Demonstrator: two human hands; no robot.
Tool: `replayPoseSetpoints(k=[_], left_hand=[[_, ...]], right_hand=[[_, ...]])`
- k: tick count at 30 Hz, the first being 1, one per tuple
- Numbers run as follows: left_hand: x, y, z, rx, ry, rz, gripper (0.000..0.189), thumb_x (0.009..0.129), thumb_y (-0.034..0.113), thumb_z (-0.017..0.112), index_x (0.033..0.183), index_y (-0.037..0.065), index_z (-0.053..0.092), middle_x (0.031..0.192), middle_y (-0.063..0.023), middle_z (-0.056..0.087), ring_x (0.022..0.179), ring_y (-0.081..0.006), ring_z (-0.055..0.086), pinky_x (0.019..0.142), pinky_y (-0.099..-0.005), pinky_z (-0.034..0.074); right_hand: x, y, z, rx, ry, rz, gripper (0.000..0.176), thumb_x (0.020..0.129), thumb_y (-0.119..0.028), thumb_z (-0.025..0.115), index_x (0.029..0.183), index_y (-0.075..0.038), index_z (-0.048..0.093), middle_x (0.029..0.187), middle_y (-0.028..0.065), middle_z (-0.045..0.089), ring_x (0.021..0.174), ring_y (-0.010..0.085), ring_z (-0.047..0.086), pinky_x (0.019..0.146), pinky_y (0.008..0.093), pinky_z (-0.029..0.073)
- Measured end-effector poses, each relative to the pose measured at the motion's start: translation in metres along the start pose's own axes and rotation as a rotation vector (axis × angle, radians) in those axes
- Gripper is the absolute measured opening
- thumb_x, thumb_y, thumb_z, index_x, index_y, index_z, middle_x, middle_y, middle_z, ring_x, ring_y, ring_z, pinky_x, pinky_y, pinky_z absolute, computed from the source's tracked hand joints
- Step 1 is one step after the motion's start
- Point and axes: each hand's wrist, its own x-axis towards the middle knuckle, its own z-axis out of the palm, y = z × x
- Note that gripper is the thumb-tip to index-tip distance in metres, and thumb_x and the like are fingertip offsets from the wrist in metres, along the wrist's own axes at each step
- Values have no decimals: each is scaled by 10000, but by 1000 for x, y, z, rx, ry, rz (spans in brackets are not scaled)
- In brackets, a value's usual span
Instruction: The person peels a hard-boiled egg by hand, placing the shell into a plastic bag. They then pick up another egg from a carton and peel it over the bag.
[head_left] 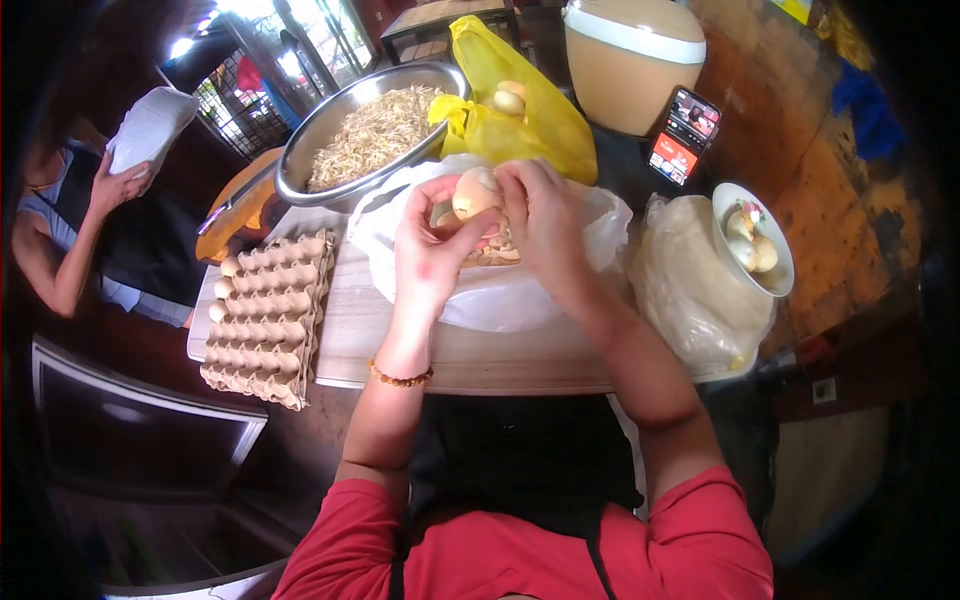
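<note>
Held up over the white plastic bag (500, 300) is a pale brown egg (476, 194) with a dark crack line across its shell. My left hand (437, 230) is wrapped round its left and lower side. The fingers of my right hand (540, 215) are pinched at the egg's upper right edge; whatever they hold there is too small to make out. Broken shell pieces (497, 252) lie in the open bag just below both hands.
A steel bowl of sprouts (375, 135), a yellow bag (540, 130) and a beige container (640, 60) stand behind. At left are egg trays (265, 320) with several eggs. Rightward are a phone (685, 135), a plastic bag (690, 285) and a bowl (785, 270). Another person (60, 235) holds a white package.
</note>
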Motion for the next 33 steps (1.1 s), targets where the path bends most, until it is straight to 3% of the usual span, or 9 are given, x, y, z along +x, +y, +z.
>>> replayPoseSetpoints(k=[12, 18, 21, 23, 26, 30, 33], left_hand=[[0, 5, -11, -98, -37, -102, 438, 839, 1, 658, 1232, -9, 466, 1134, -121, 618, 867, -217, 686, 684, -226, 538], [1, 8, -24, -222, -79, -164, 412, 895, 72, 604, 1263, -18, 443, 1124, -155, 622, 883, -242, 686, 686, -241, 547], [3, 7, -33, -423, -160, -236, 405, 923, 124, 572, 1271, -34, 434, 1109, -172, 622, 891, -252, 685, 669, -255, 559], [4, 9, -34, -513, -197, -266, 397, 935, 141, 552, 1267, -43, 436, 1096, -176, 622, 882, -244, 684, 647, -262, 566], [5, 7, -30, -527, -190, -318, 380, 934, 144, 551, 1252, -37, 449, 1072, -162, 627, 857, -225, 683, 644, -263, 566], [5, 5, -18, -465, -183, -346, 366, 911, 125, 590, 1225, -26, 477, 1056, -135, 632, 835, -199, 680, 629, -243, 552], [3, 3, -11, -281, -168, -247, 364, 873, 103, 647, 1188, -17, 510, 1019, -102, 645, 820, -172, 677, 608, -219, 531]], right_hand=[[-1, 2, 1, -14, 22, 15, 57, 882, -61, 565, 884, -10, 540, 818, 152, 566, 780, 358, 568, 686, 424, 462], [3, 11, 0, 5, 51, 132, 73, 893, -62, 540, 900, 8, 560, 846, 167, 594, 781, 344, 589, 697, 387, 461], [6, 11, -7, -54, -37, 140, 105, 906, -86, 541, 907, 14, 572, 843, 163, 601, 776, 333, 596, 691, 374, 464], [6, 2, -9, 66, -156, 172, 176, 929, -164, 517, 904, -1, 580, 885, 168, 607, 808, 376, 586, 701, 428, 464], [8, -9, -13, 156, -231, 153, 192, 935, -173, 518, 961, -1, 600, 889, 169, 610, 803, 373, 596, 702, 416, 469], [6, -19, -11, 171, -176, 107, 206, 934, -166, 518, 1018, -3, 611, 900, 174, 606, 824, 360, 605, 708, 406, 474], [4, -17, -9, 145, -168, 58, 221, 932, -153, 519, 1067, -3, 609, 933, 179, 601, 830, 350, 609, 716, 404, 479]])
